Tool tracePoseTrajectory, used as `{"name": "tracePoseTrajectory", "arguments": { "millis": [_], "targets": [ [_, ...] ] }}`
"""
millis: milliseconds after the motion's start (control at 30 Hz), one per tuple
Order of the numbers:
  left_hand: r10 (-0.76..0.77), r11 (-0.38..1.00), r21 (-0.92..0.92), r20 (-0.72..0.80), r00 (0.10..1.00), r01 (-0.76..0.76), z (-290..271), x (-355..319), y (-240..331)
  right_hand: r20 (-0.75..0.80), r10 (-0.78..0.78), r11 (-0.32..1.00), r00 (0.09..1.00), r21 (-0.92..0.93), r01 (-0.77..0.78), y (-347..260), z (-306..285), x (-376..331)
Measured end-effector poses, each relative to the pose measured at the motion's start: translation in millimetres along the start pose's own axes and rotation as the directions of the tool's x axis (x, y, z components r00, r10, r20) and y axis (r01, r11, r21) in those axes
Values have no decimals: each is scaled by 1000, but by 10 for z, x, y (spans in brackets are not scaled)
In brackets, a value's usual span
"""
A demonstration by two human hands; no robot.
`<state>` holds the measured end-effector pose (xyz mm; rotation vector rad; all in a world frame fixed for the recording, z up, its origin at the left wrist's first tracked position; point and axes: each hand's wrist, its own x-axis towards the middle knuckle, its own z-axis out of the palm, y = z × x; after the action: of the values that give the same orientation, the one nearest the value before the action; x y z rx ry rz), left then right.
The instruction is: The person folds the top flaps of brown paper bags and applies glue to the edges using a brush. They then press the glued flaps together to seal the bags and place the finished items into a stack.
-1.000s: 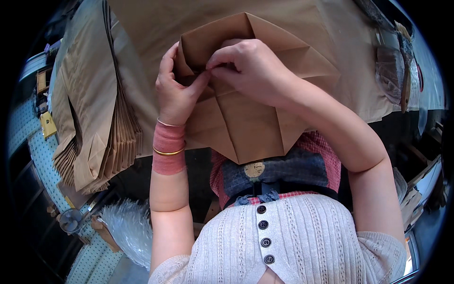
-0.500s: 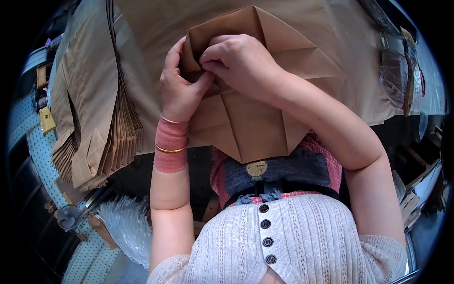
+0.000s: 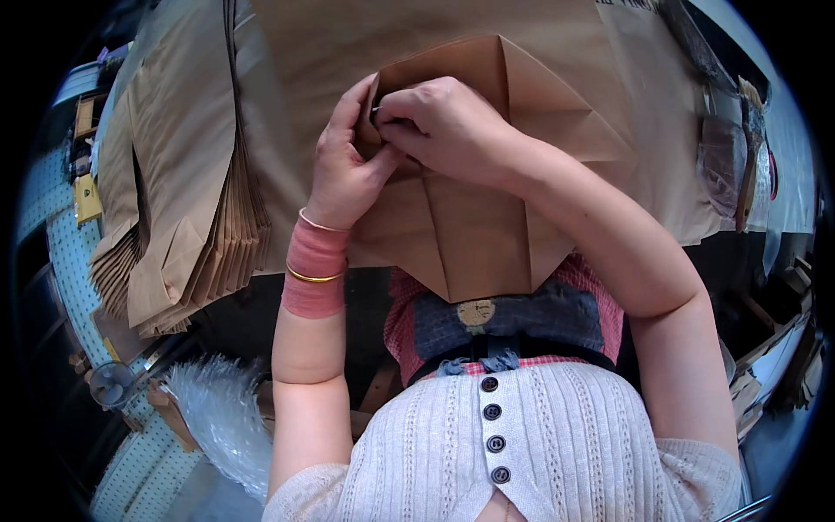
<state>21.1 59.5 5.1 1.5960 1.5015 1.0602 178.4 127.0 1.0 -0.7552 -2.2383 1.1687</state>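
Observation:
In front of me lies a brown kraft paper bag (image 3: 477, 239), its folded bottom end opened out into a creased, many-sided shape. My left hand (image 3: 352, 161) grips the bag's left edge, with fingers behind the raised paper and thumb in front. Just inside that raised flap, my right hand (image 3: 435, 126) is closed in a pinch. A small pale tip shows at its fingertips; what it is I cannot make out. My right fingers and left thumb are close together and partly hide the paper between them.
A fanned stack of folded kraft bags (image 3: 187, 261) hangs over the table's front edge at left. Brown paper (image 3: 300, 52) covers the table. At right lie a brush (image 3: 750, 130) and clear plastic (image 3: 720, 143). Clear plastic strands (image 3: 217, 418) hang at lower left, near a small fan (image 3: 110, 384).
Both hands and the bag's raised end sit slightly lower and further right in the picture. The right hand's pinch has shifted along the flap, and a small pale tip now shows there.

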Motion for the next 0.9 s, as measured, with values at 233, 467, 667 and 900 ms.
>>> {"name": "tracePoseTrajectory", "arguments": {
  "millis": [233, 467, 667, 900],
  "targets": [
    [67, 941, 340, -171, 983, -5, -99, -12, 84, -118, 166, 984, 979, -47, -172, 23, 36, -94],
    [-71, 867, 497, 52, 996, 36, -284, 104, 392, -193, 170, 969, 966, -145, -200, -136, 18, -130],
    [-182, 927, 369, 290, 940, 66, -368, 421, 360, -418, -118, 879, 901, -466, -101, -489, -83, -236],
    [-266, 882, 457, 282, 922, 114, -271, 583, 379, 42, -364, 649, 931, -705, 286, -344, -449, -94]
  ]
}}
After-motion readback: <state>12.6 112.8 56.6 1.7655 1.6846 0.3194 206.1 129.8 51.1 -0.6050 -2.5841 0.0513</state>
